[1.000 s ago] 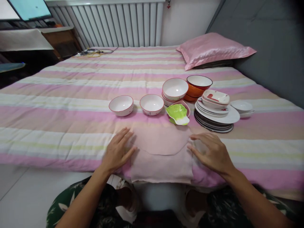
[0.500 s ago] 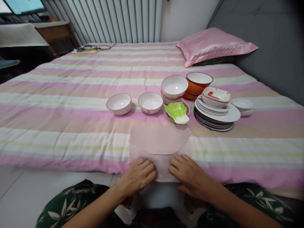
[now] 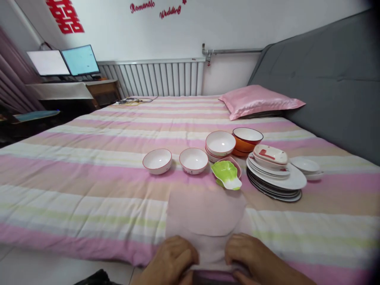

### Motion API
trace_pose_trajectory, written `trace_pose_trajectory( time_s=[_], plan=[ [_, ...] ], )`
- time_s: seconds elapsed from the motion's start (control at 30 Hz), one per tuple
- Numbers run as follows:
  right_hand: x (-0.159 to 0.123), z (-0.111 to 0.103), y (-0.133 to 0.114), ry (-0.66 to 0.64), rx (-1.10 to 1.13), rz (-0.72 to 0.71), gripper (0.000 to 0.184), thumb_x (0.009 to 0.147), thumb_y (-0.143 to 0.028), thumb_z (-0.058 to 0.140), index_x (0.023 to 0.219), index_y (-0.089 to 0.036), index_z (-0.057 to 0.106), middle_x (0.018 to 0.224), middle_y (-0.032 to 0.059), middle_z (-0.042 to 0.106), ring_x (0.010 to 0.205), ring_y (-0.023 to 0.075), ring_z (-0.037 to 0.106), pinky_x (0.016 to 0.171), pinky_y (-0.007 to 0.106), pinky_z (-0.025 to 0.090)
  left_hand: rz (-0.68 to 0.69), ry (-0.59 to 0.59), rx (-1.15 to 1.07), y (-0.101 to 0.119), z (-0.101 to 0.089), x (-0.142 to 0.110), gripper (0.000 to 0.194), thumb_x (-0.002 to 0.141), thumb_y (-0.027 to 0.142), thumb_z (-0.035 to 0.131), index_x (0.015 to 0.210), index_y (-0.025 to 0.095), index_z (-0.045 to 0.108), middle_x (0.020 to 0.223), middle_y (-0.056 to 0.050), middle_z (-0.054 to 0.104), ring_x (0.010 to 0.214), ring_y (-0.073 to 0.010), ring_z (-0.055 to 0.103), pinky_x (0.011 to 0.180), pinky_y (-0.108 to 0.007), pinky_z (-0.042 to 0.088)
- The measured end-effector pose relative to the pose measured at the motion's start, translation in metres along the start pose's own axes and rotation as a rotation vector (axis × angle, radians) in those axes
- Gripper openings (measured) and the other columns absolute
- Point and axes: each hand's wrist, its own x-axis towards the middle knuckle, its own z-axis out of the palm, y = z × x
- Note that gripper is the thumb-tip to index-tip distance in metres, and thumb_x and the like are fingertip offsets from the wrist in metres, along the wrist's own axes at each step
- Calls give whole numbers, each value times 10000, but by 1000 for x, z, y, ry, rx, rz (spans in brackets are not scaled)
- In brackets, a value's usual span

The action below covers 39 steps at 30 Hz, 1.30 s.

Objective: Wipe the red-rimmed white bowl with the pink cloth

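A pale pink cloth [image 3: 208,213] lies at the bed's near edge, its far part folded over in a rounded flap. My left hand [image 3: 175,257] has its fingers curled over the cloth's near edge at the left, thumb pressed beneath. On the right side of that same edge, my right hand [image 3: 249,255] grips with bent fingers, its thumb below too. Just beyond the cloth sits a green leaf-shaped dish [image 3: 225,173] on a pink bowl [image 3: 236,164]. Two white bowls with red rims, a left one [image 3: 157,161] and a right one [image 3: 193,160], stand apart from each other.
Stacked white bowls [image 3: 220,143] and orange bowls [image 3: 246,141] stand farther back. To the right are piled plates [image 3: 292,178] topped by rectangular dishes [image 3: 270,153], and small white dishes [image 3: 305,164]. A pink pillow [image 3: 261,101] leans near the grey headboard [image 3: 326,75].
The head view has tilted up, showing more wall and two monitors. My hands have closed on the cloth's near edge and lifted it slightly. The dishes stay put.
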Motion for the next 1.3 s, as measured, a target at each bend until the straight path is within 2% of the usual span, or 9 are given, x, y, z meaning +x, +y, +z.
trace_pose_trajectory(
  time_s=[0.13, 0.2, 0.33, 0.43, 0.6, 0.77, 0.97, 1.13, 1.3],
  plan=[
    [3, -30, 3, 60, 231, 167, 33, 748, -194, 576, 768, -203, 552, 740, -26, 609, 707, 133, 550, 653, 230, 401, -118, 149, 1, -4, -16, 9, 144, 805, 160, 448, 877, 203, 565, 654, -22, 619, 583, -152, 575, 547, -261, 449],
    [7, -36, 9, 131, 338, 198, 90, 764, -248, 591, 735, -194, 525, 706, -24, 582, 685, 131, 536, 632, 228, 406, -232, 196, -36, -9, -22, 16, 117, 839, 203, 464, 823, 200, 580, 595, -3, 597, 520, -130, 552, 502, -235, 428],
    [22, -31, 28, 356, 513, 272, 175, 770, -337, 595, 757, -191, 499, 686, -21, 544, 643, 127, 532, 597, 229, 432, -520, 220, -198, -26, -25, 29, 126, 839, 273, 521, 833, 199, 622, 712, -15, 669, 635, -143, 627, 571, -229, 483],
    [35, -22, 43, 588, 524, 313, 220, 763, -375, 604, 853, -181, 553, 840, 38, 614, 814, 180, 603, 690, 269, 479, -665, 326, -277, -40, -22, 41, 143, 799, 297, 566, 872, 186, 620, 825, -39, 700, 750, -178, 667, 646, -260, 523],
    [46, -10, 58, 758, 437, 388, 259, 783, -359, 581, 954, -171, 630, 889, 63, 682, 767, 184, 626, 715, 305, 490, -672, 387, -143, -57, -16, 58, 198, 777, 244, 557, 952, 183, 627, 971, -56, 701, 917, -205, 651, 830, -332, 512],
    [43, -6, 59, 780, 285, 427, 220, 788, -323, 554, 884, -175, 686, 754, 31, 698, 613, 160, 589, 622, 285, 468, -715, 333, -51, -65, -8, 64, 201, 744, 210, 583, 935, 184, 638, 964, -51, 699, 919, -217, 640, 862, -363, 492],
    [43, -1, 65, 840, 293, 350, 172, 769, -239, 558, 797, -200, 723, 813, 27, 728, 756, 181, 660, 736, 304, 505, -622, 417, 12, -66, -2, 63, 130, 728, 169, 609, 850, 185, 649, 892, -37, 668, 836, -189, 618, 768, -319, 498],
    [45, -1, 64, 916, 301, 253, 236, 771, -142, 504, 743, -206, 730, 901, 34, 729, 897, 179, 669, 876, 323, 498, -450, 536, 2, -63, -3, 66, 122, 770, 108, 559, 791, 179, 654, 839, -28, 623, 759, -135, 595, 656, -236, 479],
    [47, 2, 65, 855, 75, 280, 252, 816, -165, 496, 888, -215, 732, 965, 36, 720, 918, 190, 659, 876, 349, 502, -447, 420, 140, -65, 2, 64, 128, 809, 159, 551, 771, 179, 672, 861, -39, 618, 732, -135, 586, 623, -237, 463]
  ],
)
